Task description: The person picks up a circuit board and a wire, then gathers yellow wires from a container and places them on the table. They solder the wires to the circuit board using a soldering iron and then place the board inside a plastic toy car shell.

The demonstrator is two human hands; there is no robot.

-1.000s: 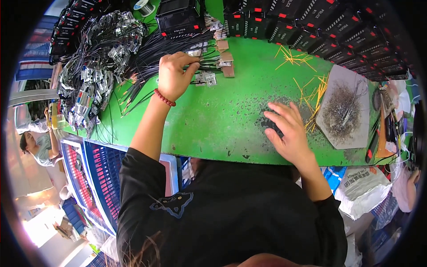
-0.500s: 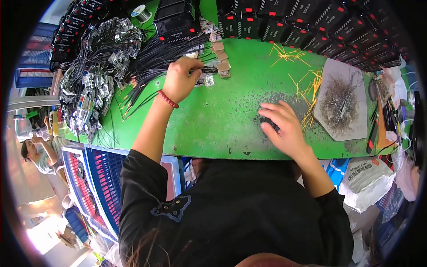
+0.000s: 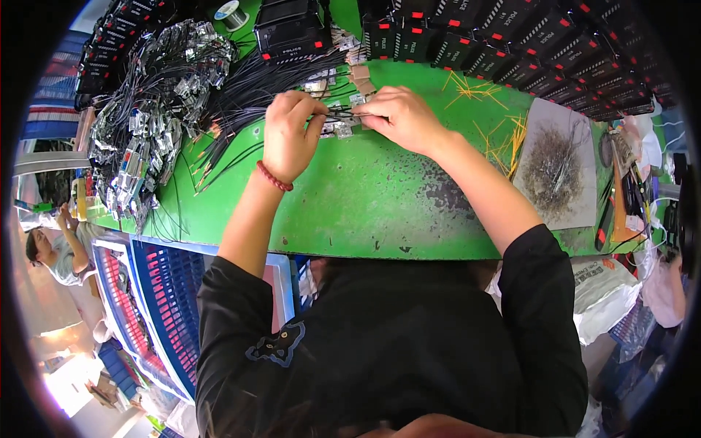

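Note:
My left hand (image 3: pixel 293 131) pinches thin black wires (image 3: pixel 340 112) at the far middle of the green table (image 3: pixel 321 197). Opposite it, my right hand (image 3: pixel 403 118) closes its thumb and fingers on the right end of the same wires. Small silvery parts (image 3: pixel 339 130) lie just beneath them, partly hidden by my fingers. Many more black wires (image 3: pixel 252 87) spread out behind and left of my left hand, some with copper-coloured ends. Brown cardboard-like squares (image 3: pixel 361 77) lie just beyond my right hand.
A tangled heap of wired silvery parts (image 3: pixel 142 146) covers the left side. Black boxes (image 3: pixel 482 36) line the back, near a wire spool (image 3: pixel 232 16). At right are thin yellow sticks (image 3: pixel 467 89) and a grey board (image 3: pixel 540 131) with dark residue. Another person (image 3: pixel 62 255) is far left.
My right hand has moved left and away from me, from the bare table to the wires, and its fingers have closed on them. My left hand stays near its place.

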